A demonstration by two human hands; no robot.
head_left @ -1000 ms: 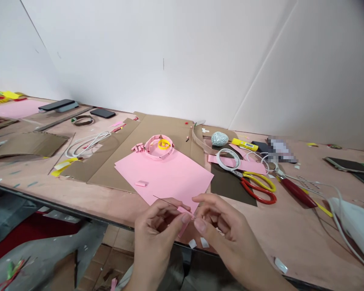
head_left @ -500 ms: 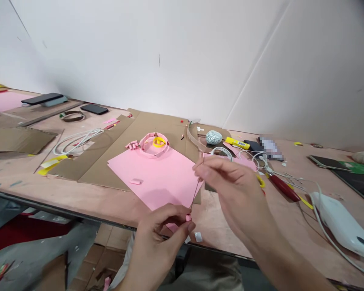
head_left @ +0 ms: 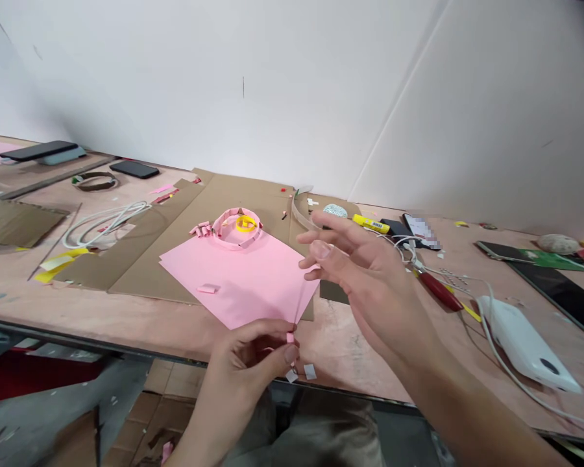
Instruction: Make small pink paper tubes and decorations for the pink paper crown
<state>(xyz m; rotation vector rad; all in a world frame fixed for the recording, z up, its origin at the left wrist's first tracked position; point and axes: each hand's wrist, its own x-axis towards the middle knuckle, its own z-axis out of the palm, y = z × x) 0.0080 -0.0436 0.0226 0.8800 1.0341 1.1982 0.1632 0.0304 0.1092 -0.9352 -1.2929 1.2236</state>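
Observation:
Near the table's front edge, my left hand (head_left: 255, 363) pinches a small pink paper roll (head_left: 291, 338) between thumb and forefinger. A thin dark strand (head_left: 299, 305) rises from the roll toward my right hand. Above and to the right, my right hand (head_left: 360, 259) has its fingers spread and appears to hold nothing. Beneath both hands lies a pink paper sheet (head_left: 253, 279) with one loose pink roll (head_left: 207, 288) on it. Behind the sheet, a pink paper ring (head_left: 237, 244) surrounds a yellow ring (head_left: 246, 224), and several small pink rolls (head_left: 202, 229) lie to its left.
Flattened cardboard (head_left: 146, 259) lies under the sheet. To the right are a yellow glue stick (head_left: 371, 224), a red-handled tool (head_left: 440, 290), a white power bank (head_left: 528, 344) with cables and some phones. A coiled white cable (head_left: 107, 224) sits at left. A white wall stands behind.
My right hand has let go of the strand's upper end and spread its fingers. My left hand keeps its pinch on the pink roll. The whole view has shifted slightly.

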